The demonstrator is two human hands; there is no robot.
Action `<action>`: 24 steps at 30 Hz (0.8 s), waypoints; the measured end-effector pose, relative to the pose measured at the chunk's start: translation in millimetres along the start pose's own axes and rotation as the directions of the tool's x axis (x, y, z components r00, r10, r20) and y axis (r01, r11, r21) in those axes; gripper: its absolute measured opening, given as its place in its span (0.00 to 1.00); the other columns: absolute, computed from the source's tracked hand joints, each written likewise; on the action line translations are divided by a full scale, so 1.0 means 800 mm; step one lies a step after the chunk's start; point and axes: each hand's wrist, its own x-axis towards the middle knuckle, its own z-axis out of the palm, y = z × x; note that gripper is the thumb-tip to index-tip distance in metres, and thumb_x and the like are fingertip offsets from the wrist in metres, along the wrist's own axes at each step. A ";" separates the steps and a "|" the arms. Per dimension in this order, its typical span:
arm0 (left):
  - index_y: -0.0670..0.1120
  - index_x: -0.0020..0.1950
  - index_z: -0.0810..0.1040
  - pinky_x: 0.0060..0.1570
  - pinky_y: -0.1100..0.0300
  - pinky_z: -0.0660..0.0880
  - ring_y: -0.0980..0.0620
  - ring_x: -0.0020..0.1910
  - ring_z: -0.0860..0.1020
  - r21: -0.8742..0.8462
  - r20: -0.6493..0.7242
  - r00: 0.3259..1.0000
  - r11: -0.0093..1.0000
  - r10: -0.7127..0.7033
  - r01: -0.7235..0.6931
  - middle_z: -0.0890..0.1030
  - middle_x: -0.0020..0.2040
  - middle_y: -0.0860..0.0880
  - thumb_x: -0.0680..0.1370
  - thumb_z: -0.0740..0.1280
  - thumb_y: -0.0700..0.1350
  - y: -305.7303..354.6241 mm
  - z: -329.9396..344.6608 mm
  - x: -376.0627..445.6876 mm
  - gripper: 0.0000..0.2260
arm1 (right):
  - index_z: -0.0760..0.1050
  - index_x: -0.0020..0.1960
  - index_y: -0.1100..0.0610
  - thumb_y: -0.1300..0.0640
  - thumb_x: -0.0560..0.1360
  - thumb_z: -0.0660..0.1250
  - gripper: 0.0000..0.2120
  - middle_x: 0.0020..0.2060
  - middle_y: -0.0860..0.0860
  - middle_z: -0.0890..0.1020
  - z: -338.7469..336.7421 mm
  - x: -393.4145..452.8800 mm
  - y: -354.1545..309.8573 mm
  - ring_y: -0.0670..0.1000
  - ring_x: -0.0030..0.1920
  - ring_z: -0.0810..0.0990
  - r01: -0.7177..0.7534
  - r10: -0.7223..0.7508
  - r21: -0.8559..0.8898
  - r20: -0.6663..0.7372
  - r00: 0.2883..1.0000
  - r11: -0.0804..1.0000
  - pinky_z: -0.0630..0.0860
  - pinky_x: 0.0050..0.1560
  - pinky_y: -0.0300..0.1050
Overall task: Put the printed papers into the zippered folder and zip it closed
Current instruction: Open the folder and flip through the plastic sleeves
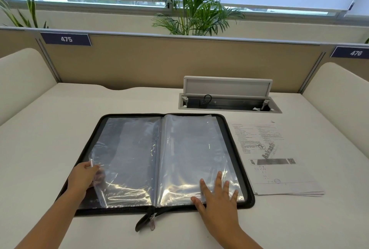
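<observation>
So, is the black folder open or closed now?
Open. The folder lies flat with its clear sleeves spread to both sides, and the zipper pull hangs loose at the near edge.

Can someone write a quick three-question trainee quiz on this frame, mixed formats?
1. True or false: the printed papers are already inside the zippered folder.
2. Multiple choice: the right hand is (A) pinching the zipper pull, (B) resting flat on a clear sleeve, (C) lifting the papers.
3. Fill in: the left hand holds the edge of a clear plastic ____.

Key: 1 false, the papers lie on the desk to the folder's right; 2 B; 3 sleeve.
</observation>
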 end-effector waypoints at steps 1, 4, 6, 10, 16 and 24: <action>0.45 0.36 0.73 0.34 0.57 0.72 0.47 0.33 0.75 0.002 -0.001 1.000 1.000 0.002 -0.002 0.77 0.34 0.43 0.76 0.64 0.36 -0.001 0.000 0.001 0.09 | 0.43 0.74 0.42 0.34 0.76 0.44 0.30 0.73 0.57 0.32 0.000 0.000 0.000 0.64 0.74 0.38 0.001 -0.001 -0.004 0.000 1.000 1.000 0.39 0.71 0.63; 0.44 0.36 0.73 0.34 0.57 0.71 0.47 0.33 0.74 0.005 -0.003 1.000 1.000 0.004 -0.004 0.77 0.34 0.43 0.76 0.64 0.36 -0.002 0.001 0.002 0.09 | 0.43 0.75 0.43 0.34 0.76 0.44 0.30 0.74 0.58 0.33 0.000 0.001 0.000 0.64 0.74 0.39 0.003 -0.003 -0.013 0.000 1.000 1.000 0.38 0.71 0.64; 0.45 0.36 0.73 0.35 0.57 0.71 0.46 0.33 0.74 0.013 0.001 1.000 1.000 0.008 -0.008 0.77 0.34 0.43 0.76 0.64 0.37 -0.003 0.001 0.004 0.09 | 0.43 0.75 0.43 0.34 0.76 0.44 0.30 0.74 0.58 0.33 0.000 0.001 0.000 0.64 0.74 0.39 0.004 -0.004 -0.017 -0.002 1.000 1.000 0.38 0.71 0.64; 0.45 0.36 0.74 0.38 0.56 0.72 0.43 0.37 0.75 0.020 0.004 1.000 1.000 0.017 -0.017 0.78 0.35 0.42 0.76 0.64 0.37 -0.005 0.001 0.006 0.09 | 0.43 0.75 0.43 0.34 0.76 0.45 0.30 0.74 0.58 0.33 0.000 0.002 0.000 0.64 0.74 0.39 0.009 -0.009 -0.024 -0.003 1.000 1.000 0.38 0.71 0.65; 0.41 0.39 0.75 0.42 0.52 0.73 0.41 0.38 0.75 0.019 0.009 1.000 1.000 0.019 -0.019 0.78 0.38 0.39 0.76 0.63 0.36 -0.006 0.003 0.008 0.06 | 0.43 0.75 0.44 0.35 0.77 0.46 0.30 0.74 0.58 0.33 0.002 0.002 0.000 0.63 0.74 0.39 0.019 -0.019 -0.017 -0.013 1.000 1.000 0.37 0.70 0.65; 0.38 0.47 0.75 0.37 0.54 0.71 0.43 0.36 0.74 0.026 0.005 1.000 0.999 0.021 -0.021 0.77 0.38 0.40 0.76 0.63 0.38 -0.005 0.004 0.008 0.03 | 0.49 0.75 0.49 0.39 0.78 0.49 0.29 0.75 0.57 0.36 -0.001 0.004 -0.002 0.59 0.75 0.41 0.092 -0.082 0.089 -0.110 0.991 0.992 0.34 0.72 0.53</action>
